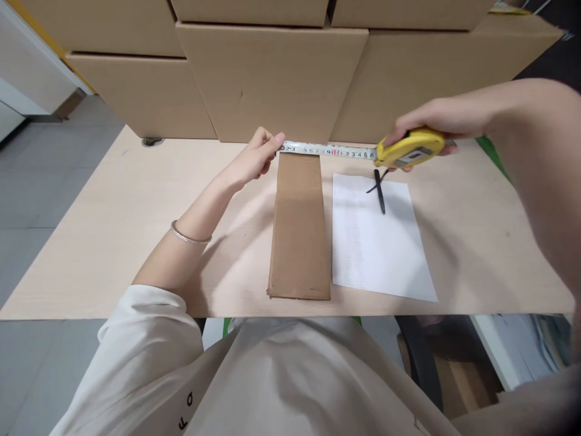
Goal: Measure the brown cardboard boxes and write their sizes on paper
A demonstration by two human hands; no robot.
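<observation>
A yellow tape measure [411, 148] is gripped in my right hand [431, 124], over the right part of the table. Its white blade [331, 150] is drawn out leftward, and my left hand [265, 151] pinches the free end between thumb and fingers. The blade runs across the far end of a long, narrow cardboard box [299, 236], which lies lengthwise toward me. To the box's right is a sheet of printed paper [381, 248]. A black pen [380, 192] rests on the sheet below the tape measure, its clip sticking out or a thin dark piece crossing it.
Large cardboard boxes [272, 79] stand stacked like a wall along the table's far edge. The pale wooden table [136, 242] has a round cable hole [152, 142] at the back left. Below the table's front edge at right are a black chair part [420, 363] and papers [517, 345].
</observation>
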